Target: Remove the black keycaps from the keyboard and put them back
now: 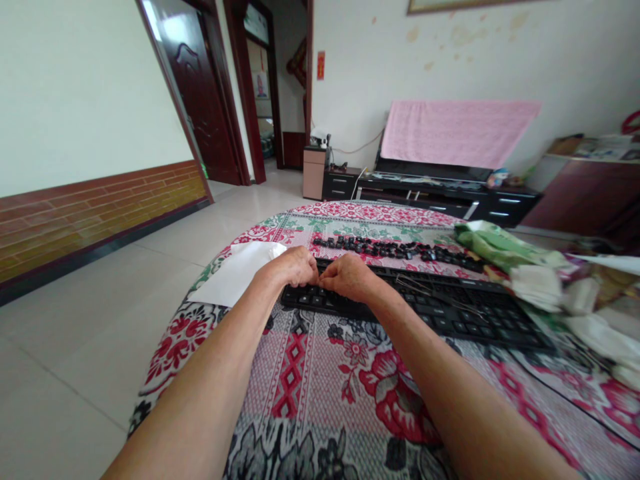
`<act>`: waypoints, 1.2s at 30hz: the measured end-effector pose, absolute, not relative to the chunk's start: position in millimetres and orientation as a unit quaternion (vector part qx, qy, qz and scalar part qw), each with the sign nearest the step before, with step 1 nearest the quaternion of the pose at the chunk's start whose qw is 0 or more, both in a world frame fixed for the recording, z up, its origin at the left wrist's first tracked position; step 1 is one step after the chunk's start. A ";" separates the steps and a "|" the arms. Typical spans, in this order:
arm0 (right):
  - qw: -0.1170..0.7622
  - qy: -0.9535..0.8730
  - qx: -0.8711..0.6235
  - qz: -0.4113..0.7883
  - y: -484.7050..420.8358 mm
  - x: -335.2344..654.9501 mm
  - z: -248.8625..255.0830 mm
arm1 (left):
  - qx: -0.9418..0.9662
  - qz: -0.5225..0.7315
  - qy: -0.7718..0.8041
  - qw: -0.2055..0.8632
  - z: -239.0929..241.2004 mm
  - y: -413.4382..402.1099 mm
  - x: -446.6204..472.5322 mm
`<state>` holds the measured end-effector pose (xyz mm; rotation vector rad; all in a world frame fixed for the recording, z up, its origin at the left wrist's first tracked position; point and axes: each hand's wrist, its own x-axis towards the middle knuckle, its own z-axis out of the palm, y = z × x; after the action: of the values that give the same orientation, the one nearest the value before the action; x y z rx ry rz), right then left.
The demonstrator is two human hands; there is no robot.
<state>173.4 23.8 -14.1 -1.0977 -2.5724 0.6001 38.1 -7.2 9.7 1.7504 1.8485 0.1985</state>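
Observation:
A black keyboard (pixel 440 313) lies across the patterned tablecloth, with several keys in place at its left end and right side. My left hand (pixel 299 267) and my right hand (pixel 349 275) meet over its left part, fingertips pinched close together. Whatever lies between the fingertips is too small or hidden to make out. Metal tweezers (pixel 440 297) rest on the keyboard to the right of my right hand. Behind the keyboard, loose black keycaps (pixel 390 248) form a long row. A white sheet of paper (pixel 235 273) lies beside my left hand.
The oval table wears a red, green and grey tablecloth (pixel 320 400). At right sit a green cloth (pixel 505 243) and crumpled white tissue (pixel 535 287). A black cable (pixel 570 393) trails toward the right edge. Beyond stands a low black cabinet (pixel 425 193).

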 end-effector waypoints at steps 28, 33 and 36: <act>0.162 -0.802 -0.570 0.078 16.0 335.5 -2.1 | 0.729 0.235 0.641 0.055 22.1 9.3 46.2; 0.159 -0.800 -0.573 0.082 13.9 336.1 -4.3 | 0.722 0.228 0.651 0.044 8.3 2.5 63.7; 0.148 -0.799 -0.577 0.079 13.4 336.1 -4.5 | 0.721 0.238 0.650 0.025 1.6 -1.9 73.1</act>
<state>336.1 13.4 -4.5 -1.6607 -2.2989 0.2264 73.1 -1.9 1.6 2.2293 2.0113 0.7351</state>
